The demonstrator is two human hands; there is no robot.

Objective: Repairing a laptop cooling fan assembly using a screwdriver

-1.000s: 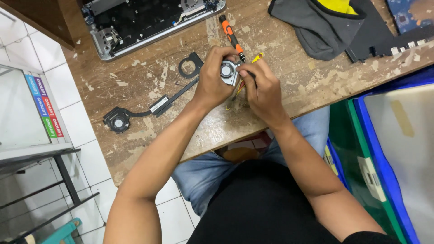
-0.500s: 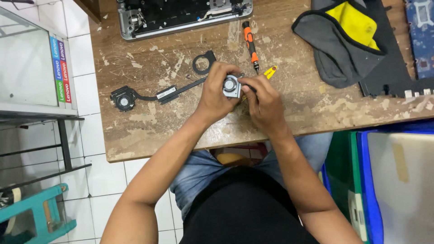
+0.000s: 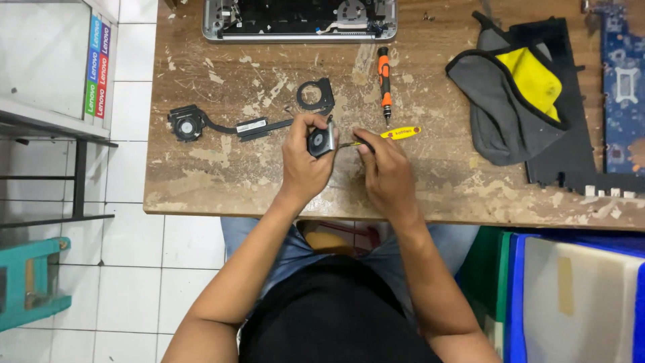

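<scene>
Gripping the small round grey fan (image 3: 321,141) in our left hand (image 3: 304,165), we now angle the yellow-handled screwdriver (image 3: 386,134) in our right hand (image 3: 386,171) against it — both lifted off the scuffed wooden table (image 3: 222,181) at mid-frame.

At the centre of the frame, the left hand (image 3: 306,165) grips a small round cooling fan (image 3: 321,141) above the worn wooden tabletop (image 3: 201,188). The right hand (image 3: 386,171) holds a yellow-handled tool (image 3: 393,134) with its tip toward the fan. Just above them lies an orange-and-black screwdriver (image 3: 383,82) and a black ring-shaped fan cover (image 3: 315,95). To the left lies a heat pipe with a second fan (image 3: 187,123). An opened laptop chassis (image 3: 299,19) sits at the top edge. A grey-and-yellow pouch (image 3: 514,101) lies at upper right, a blue circuit board (image 3: 623,87) beside it.
</scene>
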